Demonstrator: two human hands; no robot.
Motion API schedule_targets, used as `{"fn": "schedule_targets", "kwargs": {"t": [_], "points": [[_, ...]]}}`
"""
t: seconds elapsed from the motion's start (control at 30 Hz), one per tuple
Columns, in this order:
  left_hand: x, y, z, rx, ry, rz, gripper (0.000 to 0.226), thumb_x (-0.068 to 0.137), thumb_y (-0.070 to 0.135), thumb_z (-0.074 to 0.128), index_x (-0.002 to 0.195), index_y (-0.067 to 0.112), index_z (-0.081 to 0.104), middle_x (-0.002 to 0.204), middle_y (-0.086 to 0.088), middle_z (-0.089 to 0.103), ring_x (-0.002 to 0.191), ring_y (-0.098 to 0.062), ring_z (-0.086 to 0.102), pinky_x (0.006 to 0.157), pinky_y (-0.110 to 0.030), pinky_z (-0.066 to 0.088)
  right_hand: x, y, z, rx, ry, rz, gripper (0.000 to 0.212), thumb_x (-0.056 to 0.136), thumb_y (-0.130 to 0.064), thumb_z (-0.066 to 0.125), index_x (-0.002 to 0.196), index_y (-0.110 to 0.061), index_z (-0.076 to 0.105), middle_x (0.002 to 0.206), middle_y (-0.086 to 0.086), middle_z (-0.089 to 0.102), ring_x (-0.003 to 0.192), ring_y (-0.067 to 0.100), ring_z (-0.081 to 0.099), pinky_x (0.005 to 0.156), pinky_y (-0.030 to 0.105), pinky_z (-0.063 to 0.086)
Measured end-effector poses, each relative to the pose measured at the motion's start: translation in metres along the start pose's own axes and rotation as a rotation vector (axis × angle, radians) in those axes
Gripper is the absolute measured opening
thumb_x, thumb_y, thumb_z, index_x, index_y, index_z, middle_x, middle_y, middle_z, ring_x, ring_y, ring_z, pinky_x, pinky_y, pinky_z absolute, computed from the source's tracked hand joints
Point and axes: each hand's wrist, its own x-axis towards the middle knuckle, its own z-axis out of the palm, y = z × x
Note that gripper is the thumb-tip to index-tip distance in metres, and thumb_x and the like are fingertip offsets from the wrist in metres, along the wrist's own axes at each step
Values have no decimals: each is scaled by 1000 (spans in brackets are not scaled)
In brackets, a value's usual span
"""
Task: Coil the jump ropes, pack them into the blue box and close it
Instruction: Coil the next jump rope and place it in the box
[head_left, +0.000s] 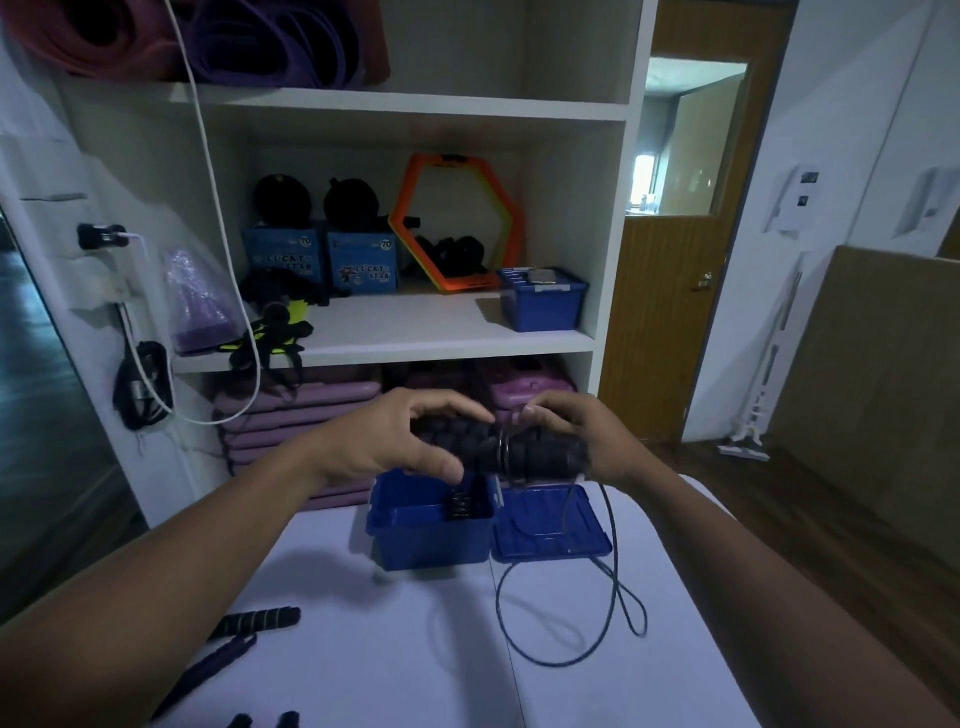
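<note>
Both hands hold a pair of black jump rope handles (498, 447) level above the open blue box (431, 525). My left hand (395, 441) grips the left end of the handles and my right hand (582, 436) grips the right end. The rope's thin cord (618, 597) hangs from the handles and loops loosely on the white table right of the box. The box's blue lid (550, 525) lies open flat beside it. Something dark sits inside the box. Another jump rope's black handle (260, 621) lies at the table's near left.
A white shelf unit (415, 332) stands behind the table, holding blue cartons, an orange hexagon ring, a second blue box (543, 301) and purple mats. A white cable hangs at the left. A brown door and cardboard panel stand at the right.
</note>
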Motion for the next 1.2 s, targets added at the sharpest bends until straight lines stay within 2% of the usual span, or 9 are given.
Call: {"fn": "schedule_targets", "kwargs": {"t": [0.07,0.2,0.37,0.5,0.63,0.8,0.9,1.03,1.2], "points": [[1,-4,-2,-217,76,46,62,61,30,93,119,25,70,105,-7,67,78,-38,54,71,-41,53,-3,0,6,126,29,28,23,97,-8,54,91,-24,70,80,-7,68,77,11,61,73,26,50],[11,-3,5,-506,299,92,47,68,16,87,112,19,71,78,2,66,63,-13,54,51,-20,44,-5,1,25,286,94,95,28,104,-24,44,93,-14,68,66,-1,52,60,18,43,53,26,36],[29,-3,19,-500,624,71,40,75,10,79,112,10,63,71,3,62,53,-7,52,45,-22,37,-7,-1,46,324,47,158,23,103,-23,47,95,-7,62,61,-5,48,55,14,41,54,28,36],[41,-11,21,-303,823,-8,44,75,21,86,110,16,62,89,-1,67,71,-10,61,54,-21,44,-5,0,52,166,-19,215,19,101,-22,50,103,-5,57,69,2,52,57,10,53,61,29,48],[47,-18,6,257,996,-21,51,74,36,86,113,23,56,96,5,63,84,-11,60,70,-22,48,-13,9,56,-120,-112,205,13,99,-19,49,88,-20,54,70,-8,56,58,0,54,62,27,49],[44,-32,-3,1089,667,-39,56,83,33,77,129,22,48,117,-10,53,104,-28,58,82,-38,52,-11,1,44,-321,-65,97,25,102,-22,44,78,-33,45,68,-5,54,57,12,45,54,29,34],[40,-21,-7,1262,336,-116,59,85,32,75,134,30,44,121,-5,48,107,-24,52,81,-37,50,-9,0,31,-545,-27,-11,18,103,-25,42,95,-26,58,78,-2,61,64,19,53,55,35,39],[35,9,-12,1178,-95,-197,57,80,35,80,128,36,50,110,6,49,102,-16,46,76,-31,40,-1,-3,13,-773,10,-135,18,100,-23,50,112,-21,63,90,-2,67,73,17,61,62,36,53],[19,36,-20,669,-338,-257,47,72,26,88,111,36,64,99,13,69,92,-11,64,81,-30,54,3,-6,3,-764,-73,-242,18,94,-12,61,111,-18,65,98,-1,68,81,11,59,70,28,52]]}}
